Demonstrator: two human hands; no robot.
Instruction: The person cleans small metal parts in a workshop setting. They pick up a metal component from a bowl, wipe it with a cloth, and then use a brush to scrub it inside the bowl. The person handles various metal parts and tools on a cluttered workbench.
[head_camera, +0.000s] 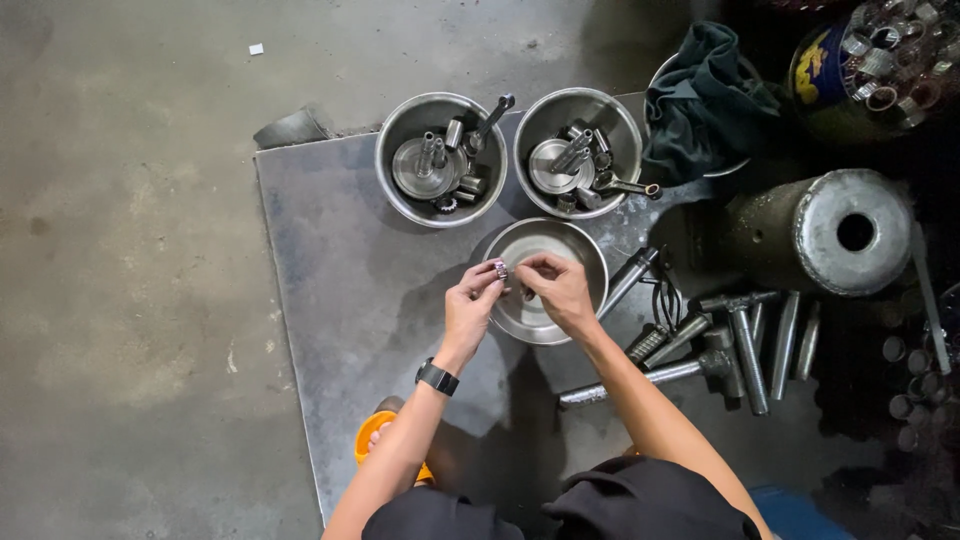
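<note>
The likeliest mishap we see is the small metal part (500, 269) slipping out of the fingertips: it is tiny, looks shiny and may be oily, and it is held over the rim of the nearest steel bowl (580, 240), so a loose pinch could drop it into the bowl or let it bounce onto the dark metal sheet (330, 260) and roll toward the concrete floor (130, 200), where it would be hard to find. A sideways nudge from the other hand could knock it loose in the same way. Our left hand (472, 300) is raised at the bowl's near left edge, wrist bent, thumb and forefinger pinched on the part, a dark watch (437, 377) on the wrist. Our right hand (558, 285) sits just beside it over the bowl, fingers curled with the tips drawn together close to the part; we cannot tell whether they touch it or hold something of their own. Both forearms angle in from below. Behind stand two more bowls full of shafts and rings (441, 160), and loose steel rods and hammers (740, 340) lie to the right.
</note>
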